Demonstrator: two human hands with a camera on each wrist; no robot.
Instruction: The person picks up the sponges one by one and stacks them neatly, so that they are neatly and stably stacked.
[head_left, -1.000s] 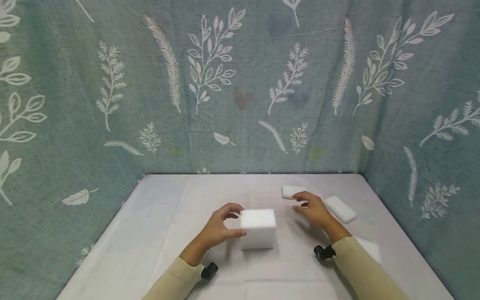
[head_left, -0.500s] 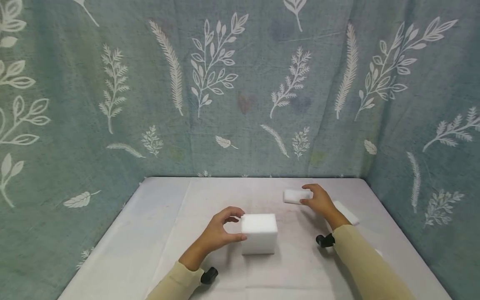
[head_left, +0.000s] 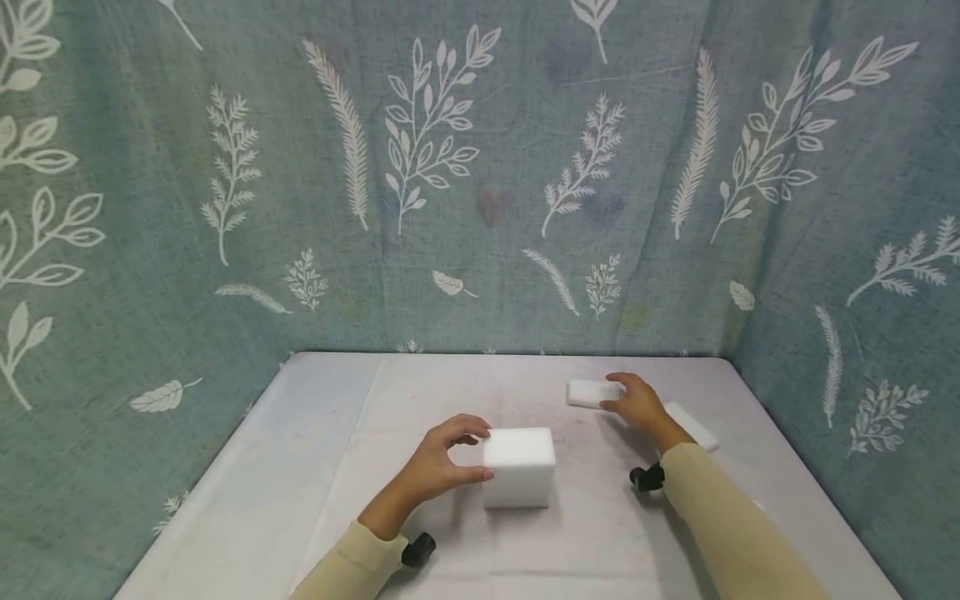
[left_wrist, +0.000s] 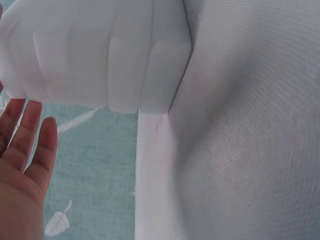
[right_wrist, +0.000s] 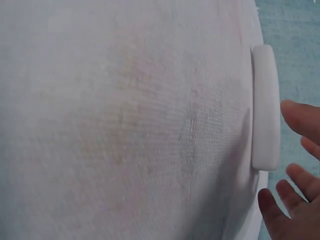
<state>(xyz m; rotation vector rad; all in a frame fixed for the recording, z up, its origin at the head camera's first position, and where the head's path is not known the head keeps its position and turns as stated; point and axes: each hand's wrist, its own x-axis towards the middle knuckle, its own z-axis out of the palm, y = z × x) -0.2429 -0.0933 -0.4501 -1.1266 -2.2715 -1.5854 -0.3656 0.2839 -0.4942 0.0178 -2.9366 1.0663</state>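
Note:
A block-shaped stack of white foam sponges (head_left: pixel 519 479) stands on the white-covered table. Its several layers show in the left wrist view, with slightly uneven edges (left_wrist: pixel 90 65). My left hand (head_left: pixel 442 465) holds the stack's left end, thumb at the near upper edge and fingertips around the far left corner. Farther right, a single flat white sponge (head_left: pixel 590 393) lies near the table's back edge. My right hand (head_left: pixel 637 405) is at its right end, thumb and fingers spread apart. In the right wrist view, the fingers (right_wrist: pixel 298 200) hang beyond the end of that sponge (right_wrist: pixel 266 107).
Another flat sponge (head_left: pixel 692 427) lies behind the right wrist, partly hidden. The right sleeve (head_left: pixel 735 525) covers most of one more white piece. A green leaf-patterned curtain (head_left: pixel 480 208) rises behind the table (head_left: pixel 300 467) and along its sides.
My right hand has moved right and slightly back to the rear sponge's right end. The left hand and stack keep their places; the head view has shifted a little.

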